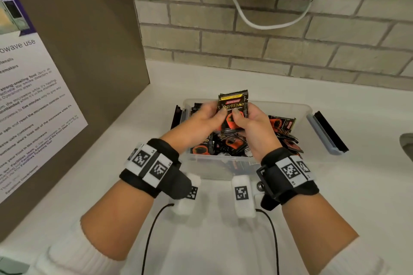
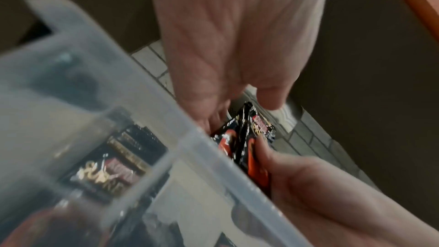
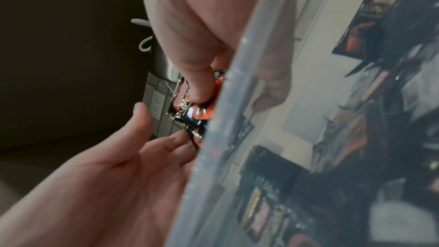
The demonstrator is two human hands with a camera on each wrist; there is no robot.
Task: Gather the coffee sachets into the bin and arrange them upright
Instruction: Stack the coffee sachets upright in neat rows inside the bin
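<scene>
Both hands hold a small stack of black-and-orange coffee sachets (image 1: 233,107) upright above the clear plastic bin (image 1: 297,109). My left hand (image 1: 209,118) grips the stack's left edge, thumb on the front. My right hand (image 1: 248,121) pinches its right side, thumb on the orange print. Several more sachets (image 1: 225,144) lie jumbled flat inside the bin, and one (image 1: 282,124) leans at the right. The left wrist view shows the held sachets (image 2: 247,138) past the bin rim (image 2: 190,131). The right wrist view shows the thumb pressing the sachets (image 3: 190,104) beside the bin wall (image 3: 228,119).
The bin sits on a white counter (image 1: 223,230) against a brick wall. A brown panel with a microwave-use notice (image 1: 33,96) stands at the left. Black latches (image 1: 330,131) hang at the bin's ends. A white cable (image 1: 268,25) loops down the wall. A sink edge (image 1: 406,147) shows at the right.
</scene>
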